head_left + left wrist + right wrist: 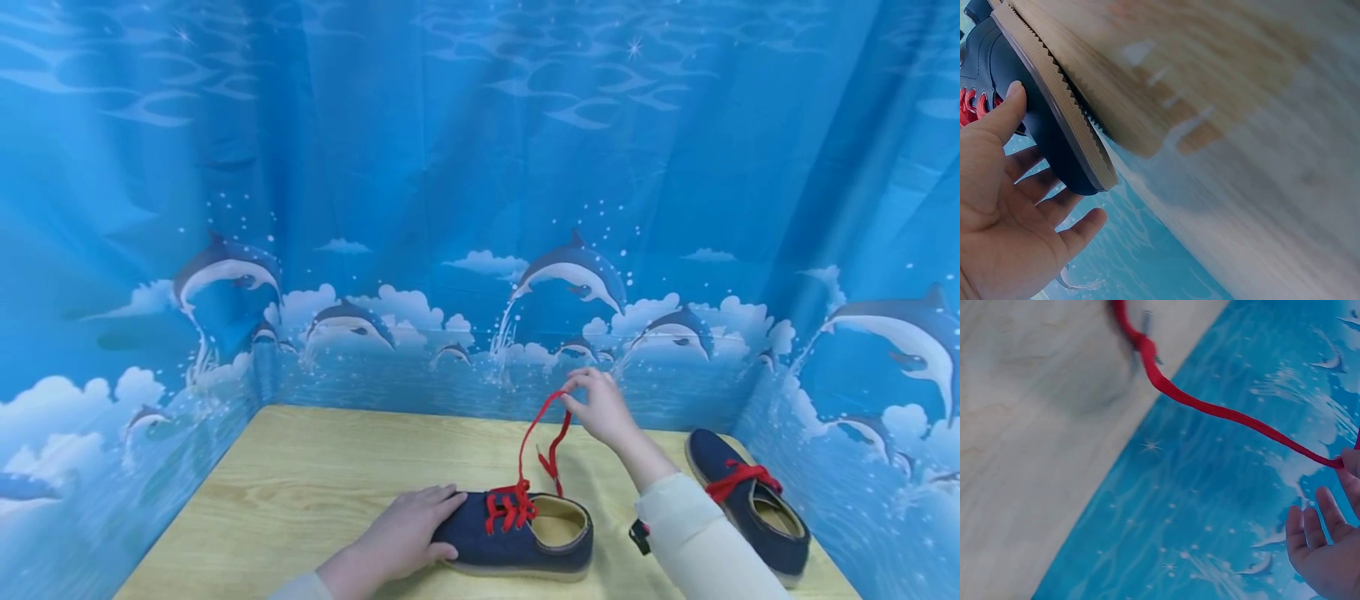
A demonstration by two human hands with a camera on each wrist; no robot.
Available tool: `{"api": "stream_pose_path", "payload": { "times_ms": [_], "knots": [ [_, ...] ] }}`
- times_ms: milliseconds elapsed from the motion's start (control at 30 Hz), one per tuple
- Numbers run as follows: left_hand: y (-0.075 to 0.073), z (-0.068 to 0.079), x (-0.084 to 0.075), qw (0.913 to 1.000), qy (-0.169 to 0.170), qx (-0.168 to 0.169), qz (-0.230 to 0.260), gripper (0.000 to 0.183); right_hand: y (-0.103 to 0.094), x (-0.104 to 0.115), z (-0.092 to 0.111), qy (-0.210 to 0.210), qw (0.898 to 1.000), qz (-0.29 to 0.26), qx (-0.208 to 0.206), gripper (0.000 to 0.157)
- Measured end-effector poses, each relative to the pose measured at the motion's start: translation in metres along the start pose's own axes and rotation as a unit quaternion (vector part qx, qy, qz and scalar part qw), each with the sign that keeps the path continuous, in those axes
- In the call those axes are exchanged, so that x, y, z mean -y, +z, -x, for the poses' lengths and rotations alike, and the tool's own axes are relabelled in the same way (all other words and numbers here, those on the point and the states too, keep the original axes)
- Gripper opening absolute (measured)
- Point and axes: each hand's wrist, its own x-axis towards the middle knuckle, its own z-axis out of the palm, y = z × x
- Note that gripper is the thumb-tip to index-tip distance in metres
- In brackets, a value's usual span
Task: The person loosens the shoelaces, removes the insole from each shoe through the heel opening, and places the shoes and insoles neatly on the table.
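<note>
A navy shoe (468, 537) with red lacing lies sole down on the table, toe to the left. My left hand (405, 535) holds its toe, the thumb on the near side and the fingers across the far side. In the left wrist view, the thumb presses the shoe's upper (1038, 119) above the tan sole. Up and right of the shoe, my right hand (600, 407) pinches a red shoelace (529, 433) between thumb and forefinger. The lace rises from the eyelets, and its other part hangs from the fingers; in the right wrist view the lace (1222, 412) stretches across.
A second navy shoe (776, 533) with a tied red lace stands at the table's right edge. The pale wooden table (300, 467) is bordered by a blue curtain (420, 208) printed with dolphins at the back and sides.
</note>
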Motion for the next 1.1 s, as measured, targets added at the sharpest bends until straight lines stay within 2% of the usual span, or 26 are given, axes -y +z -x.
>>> {"api": "stream_pose_path", "payload": {
  "times_ms": [400, 600, 833, 1100],
  "knots": [
    [0.001, 0.000, 0.000, 1.0000, 0.004, -0.004, -0.006, 0.074, 0.020, -0.024, 0.008, 0.007, 0.999, 0.034, 0.040, 0.004],
    [0.002, 0.000, 0.000, 1.0000, 0.007, -0.005, -0.004, 0.074, 0.024, -0.028, 0.014, 0.000, 0.998, 0.040, 0.042, 0.007],
    [0.001, 0.001, 0.000, 1.0000, 0.007, -0.004, -0.003, 0.074, 0.024, -0.021, 0.025, -0.026, 0.998, 0.040, 0.046, 0.004],
    [-0.001, 0.002, -0.001, 1.0000, 0.007, -0.002, -0.002, 0.074, 0.020, 0.002, 0.042, -0.057, 0.995, 0.025, 0.075, 0.008]
  ]
}}
